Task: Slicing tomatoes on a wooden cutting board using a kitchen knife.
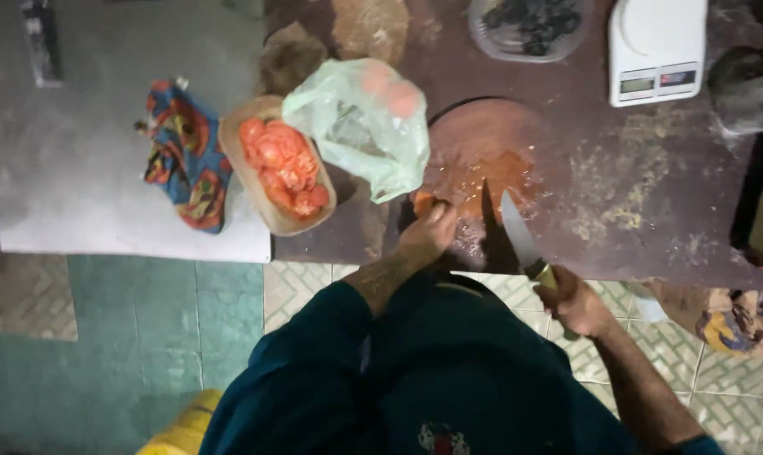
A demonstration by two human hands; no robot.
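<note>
My left hand point(430, 232) grips a piece of tomato point(423, 202) at the near left edge of a round wooden cutting board point(483, 143). My right hand point(574, 301) holds the handle of a large knife point(516, 232), its blade pointing away over the board's near edge, right of the tomato piece. A wooden bowl point(255, 181) filled with tomato slices point(284, 166) sits to the left. A pale green plastic bag point(360, 126) with whole tomatoes inside lies between bowl and board.
A white kitchen scale point(656, 49) and a clear container of dark items point(531, 27) stand at the far side of the dark table. A colourful cloth point(183, 156) lies left of the bowl. Tiled floor shows below.
</note>
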